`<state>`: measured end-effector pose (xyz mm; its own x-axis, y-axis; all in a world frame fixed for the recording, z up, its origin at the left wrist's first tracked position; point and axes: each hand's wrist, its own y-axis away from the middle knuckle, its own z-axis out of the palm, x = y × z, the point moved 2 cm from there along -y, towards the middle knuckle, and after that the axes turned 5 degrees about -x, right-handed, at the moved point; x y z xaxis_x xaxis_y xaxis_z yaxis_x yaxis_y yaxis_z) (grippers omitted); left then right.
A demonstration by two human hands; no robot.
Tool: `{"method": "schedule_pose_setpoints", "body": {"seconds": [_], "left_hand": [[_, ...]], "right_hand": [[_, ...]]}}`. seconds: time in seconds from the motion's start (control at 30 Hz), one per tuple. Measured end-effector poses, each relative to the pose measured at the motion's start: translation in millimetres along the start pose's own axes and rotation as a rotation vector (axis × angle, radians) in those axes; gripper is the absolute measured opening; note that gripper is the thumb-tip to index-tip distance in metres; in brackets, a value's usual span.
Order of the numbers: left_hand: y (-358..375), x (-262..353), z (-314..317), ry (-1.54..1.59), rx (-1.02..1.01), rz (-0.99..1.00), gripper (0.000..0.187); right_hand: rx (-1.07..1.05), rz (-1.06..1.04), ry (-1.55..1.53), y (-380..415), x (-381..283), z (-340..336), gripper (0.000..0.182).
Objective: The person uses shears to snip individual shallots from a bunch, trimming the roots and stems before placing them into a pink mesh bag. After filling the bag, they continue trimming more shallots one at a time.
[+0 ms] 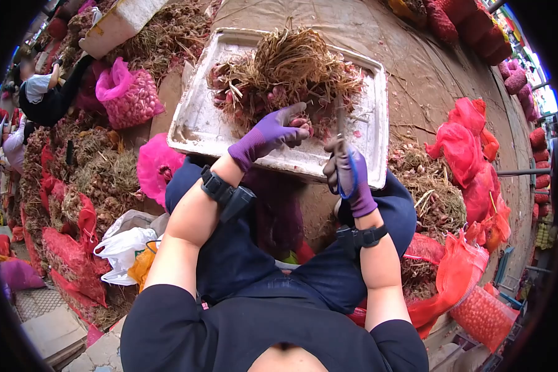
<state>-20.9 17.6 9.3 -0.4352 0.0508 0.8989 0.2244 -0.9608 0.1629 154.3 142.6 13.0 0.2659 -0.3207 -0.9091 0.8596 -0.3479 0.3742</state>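
In a purple glove with dark fingers, my left hand (271, 134) is closed round a few reddish shallots (301, 126) at the near side of the pile. My right hand (348, 168), gloved the same way, grips blue-handled scissors (354, 166). Their narrow blades point away from me over the tray and are partly blurred. A heap of shallots with dry stalks (294, 62) lies in the white tray (192, 115), which sits in front of my knees. Some peel and dirt are scattered on the tray floor.
Pink mesh bag of bulbs (130, 96) and more dried stalks (99, 164) lie left. Red mesh bags (468, 149) and another stalk heap (437, 195) lie right. A white plastic bag (125, 253) is near my left elbow. Another person (40, 90) sits far left.
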Motion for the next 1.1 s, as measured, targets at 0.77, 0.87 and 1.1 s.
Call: {"method": "schedule_pose_setpoints", "body": {"seconds": [0.77,0.87,1.1], "left_hand": [[1,-4,0,0.293,0.016,0.044,0.035],[-1,-5,-1,0.330,-0.068,0.032,0.037],[4,11,6,0.250,-0.047,0.060,0.057]], "right_hand": [[-0.469,-0.132,-0.724,-5,-20,7,0.089],[-0.478,-0.137,-0.723,-1,-23,9,0.074],[0.104,-0.464,0.846,-1,-32,-3,0.058]]}}
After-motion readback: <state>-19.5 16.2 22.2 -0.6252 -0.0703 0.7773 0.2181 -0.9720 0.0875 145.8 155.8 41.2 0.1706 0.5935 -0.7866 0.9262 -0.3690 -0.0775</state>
